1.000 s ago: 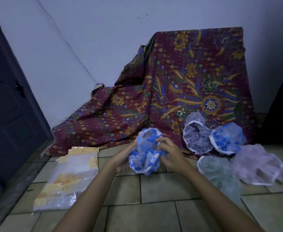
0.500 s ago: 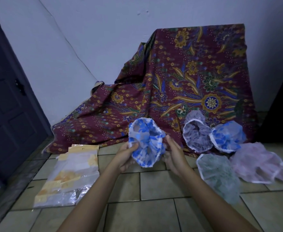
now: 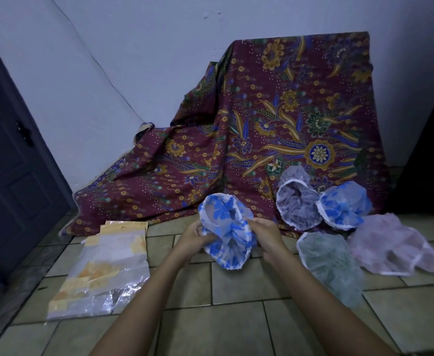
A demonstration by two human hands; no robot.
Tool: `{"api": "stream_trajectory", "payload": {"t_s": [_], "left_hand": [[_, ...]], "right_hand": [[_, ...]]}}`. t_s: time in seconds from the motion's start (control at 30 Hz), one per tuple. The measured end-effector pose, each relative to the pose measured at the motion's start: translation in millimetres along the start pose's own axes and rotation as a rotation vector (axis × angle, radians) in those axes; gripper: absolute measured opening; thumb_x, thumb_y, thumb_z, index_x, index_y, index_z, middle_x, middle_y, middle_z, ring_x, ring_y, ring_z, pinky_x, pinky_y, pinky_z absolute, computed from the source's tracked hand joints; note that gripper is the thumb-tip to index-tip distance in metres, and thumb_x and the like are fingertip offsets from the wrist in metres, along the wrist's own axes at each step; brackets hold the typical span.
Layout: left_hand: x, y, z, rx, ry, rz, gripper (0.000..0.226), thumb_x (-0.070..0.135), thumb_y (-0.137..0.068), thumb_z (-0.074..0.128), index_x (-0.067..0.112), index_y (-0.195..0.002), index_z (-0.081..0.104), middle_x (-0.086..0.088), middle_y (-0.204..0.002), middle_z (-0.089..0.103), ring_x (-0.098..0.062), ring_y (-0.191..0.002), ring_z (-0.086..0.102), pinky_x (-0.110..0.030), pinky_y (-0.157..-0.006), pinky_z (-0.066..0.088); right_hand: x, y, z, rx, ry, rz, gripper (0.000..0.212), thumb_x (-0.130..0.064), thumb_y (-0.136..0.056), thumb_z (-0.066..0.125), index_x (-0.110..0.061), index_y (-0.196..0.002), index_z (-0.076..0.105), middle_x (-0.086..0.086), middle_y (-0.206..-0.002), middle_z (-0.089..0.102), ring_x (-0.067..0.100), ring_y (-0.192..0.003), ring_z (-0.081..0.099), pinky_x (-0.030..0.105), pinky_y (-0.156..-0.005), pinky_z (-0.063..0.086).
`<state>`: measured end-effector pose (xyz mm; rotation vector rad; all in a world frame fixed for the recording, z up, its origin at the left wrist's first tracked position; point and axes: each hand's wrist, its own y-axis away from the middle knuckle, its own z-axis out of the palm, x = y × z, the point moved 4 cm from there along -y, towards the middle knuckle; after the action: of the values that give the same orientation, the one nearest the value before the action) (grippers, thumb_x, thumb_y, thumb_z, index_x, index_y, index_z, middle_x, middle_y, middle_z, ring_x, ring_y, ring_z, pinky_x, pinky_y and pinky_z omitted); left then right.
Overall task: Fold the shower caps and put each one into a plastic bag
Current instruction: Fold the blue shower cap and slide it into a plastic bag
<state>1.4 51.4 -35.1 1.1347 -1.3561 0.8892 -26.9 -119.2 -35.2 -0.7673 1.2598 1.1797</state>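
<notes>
Hanging between both hands, a blue-flowered shower cap (image 3: pixel 227 232) is held above the tiled floor (image 3: pixel 223 325), just in front of the lower edge of a patterned cloth (image 3: pixel 275 119). Its white elastic rim is turned upward and stands open, while the lower part is bunched and droops toward the tiles. The left hand (image 3: pixel 192 236) is closed on the cap's left side, with the fingers curled around gathered plastic. The right hand (image 3: pixel 267 236) is closed on the right side of the rim in the same manner. Four further caps are recorded to the right. A grey cap (image 3: pixel 298 206) and a second blue cap (image 3: pixel 344 209) are propped side by side, touching, against the foot of the cloth. A green cap (image 3: pixel 326 263) and a pink cap (image 3: pixel 393 245) are laid on the tiles in front of them, just beside each other. A stack of clear plastic bags (image 3: pixel 102 273) with yellow-orange patches is laid on the floor left of the hands, well apart from the loose caps. The cloth, dark red with a floral print, is draped over an object hidden from view, against a pale wall (image 3: pixel 133 60). A dark door (image 3: pixel 10 160) is noted at the left edge.
</notes>
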Motion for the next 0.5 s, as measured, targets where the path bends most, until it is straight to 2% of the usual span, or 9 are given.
{"api": "stream_trajectory", "payload": {"t_s": [0.1,0.2,0.23,0.33,0.43,0.5], "left_hand": [[-7.7,-5.0,-15.0,0.207,-0.048,-0.028,0.02,0.001,-0.079,0.068,0.016,-0.077,0.054,-0.005,-0.072,0.063,-0.016,-0.062,0.062,-0.027,-0.059,0.051],[-12.1,-7.9,-29.6,0.327,-0.085,-0.025,0.033,0.01,-0.069,0.075,0.017,-0.065,0.044,-0.01,-0.068,0.05,-0.021,-0.067,0.05,-0.035,-0.064,0.042],[-12.9,-8.6,-33.5,0.359,-0.088,-0.021,0.037,0.01,-0.068,0.075,0.018,-0.063,0.038,-0.009,-0.065,0.045,-0.02,-0.065,0.046,-0.035,-0.063,0.04],[-12.3,-8.0,-43.5,0.471,-0.052,-0.004,0.039,-0.003,-0.075,0.061,0.017,-0.063,0.029,-0.006,-0.059,0.035,-0.017,-0.058,0.038,-0.034,-0.058,0.039],[-9.7,-5.1,-51.6,0.565,-0.107,0.015,0.038,-0.007,-0.078,0.054,0.016,-0.064,0.028,-0.005,-0.058,0.035,-0.017,-0.052,0.039,-0.029,-0.048,0.041],[-8.2,-2.8,-55.1,0.613,-0.164,0.037,0.036,-0.007,-0.079,0.054,0.015,-0.065,0.029,-0.006,-0.062,0.038,-0.018,-0.054,0.044,-0.029,-0.044,0.043]], "right_hand": [[-2.7,-2.2,-9.3,0.105,0.026,-0.06,0.028,-0.004,-0.088,0.058,-0.01,-0.061,0.055,0.002,-0.06,0.057,0.003,-0.044,0.054,0.01,-0.042,0.042],[-7.4,-4.6,-20.5,0.212,0.126,-0.144,0.035,-0.004,-0.089,0.056,-0.011,-0.056,0.047,0.005,-0.056,0.047,0.012,-0.054,0.043,0.017,-0.047,0.036],[-8.7,-6.0,-23.7,0.238,0.167,-0.165,0.035,-0.005,-0.09,0.055,-0.011,-0.056,0.047,0.005,-0.057,0.046,0.013,-0.055,0.041,0.019,-0.049,0.035],[-14.4,-7.9,-32.5,0.306,0.252,-0.19,0.027,-0.009,-0.091,0.053,-0.008,-0.065,0.049,0.002,-0.057,0.044,0.011,-0.053,0.037,0.015,-0.044,0.03],[-17.7,-11.0,-39.3,0.373,0.289,-0.203,0.028,-0.01,-0.091,0.052,-0.011,-0.064,0.045,0.0,-0.059,0.043,0.013,-0.053,0.036,0.026,-0.051,0.031],[-19.2,-12.2,-43.1,0.416,0.277,-0.224,0.024,-0.008,-0.091,0.051,-0.006,-0.068,0.046,0.002,-0.059,0.042,0.016,-0.054,0.036,0.024,-0.049,0.03]]}}
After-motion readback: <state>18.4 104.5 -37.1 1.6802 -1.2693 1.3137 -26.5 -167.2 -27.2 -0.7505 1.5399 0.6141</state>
